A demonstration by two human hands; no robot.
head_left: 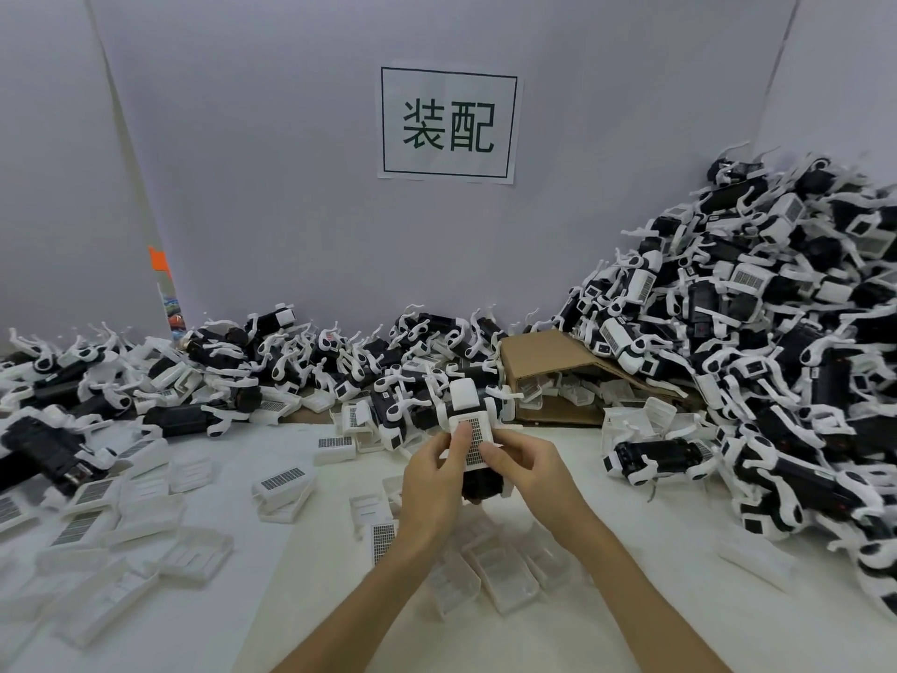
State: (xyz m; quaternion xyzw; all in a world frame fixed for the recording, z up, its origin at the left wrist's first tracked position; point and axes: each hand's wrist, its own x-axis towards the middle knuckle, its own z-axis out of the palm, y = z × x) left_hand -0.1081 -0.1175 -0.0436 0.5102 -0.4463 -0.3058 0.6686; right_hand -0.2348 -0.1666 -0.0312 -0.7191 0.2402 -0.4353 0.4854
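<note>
In the middle of the head view I hold a black-and-white toy robot dog (468,405) above the table, its white head and legs pointing away from me. A white cover with a black grid label (476,440) lies on its back. My left hand (429,483) grips the body from the left, thumb pressing on the cover. My right hand (529,471) grips it from the right, fingers curled round the cover's edge. The dog's black underside (483,485) shows between my hands.
A tall heap of the same robot dogs (757,332) fills the right side. A lower row of them (194,376) runs along the back wall. Loose white covers (145,527) litter the white table (310,599). An open cardboard box (548,361) lies behind my hands.
</note>
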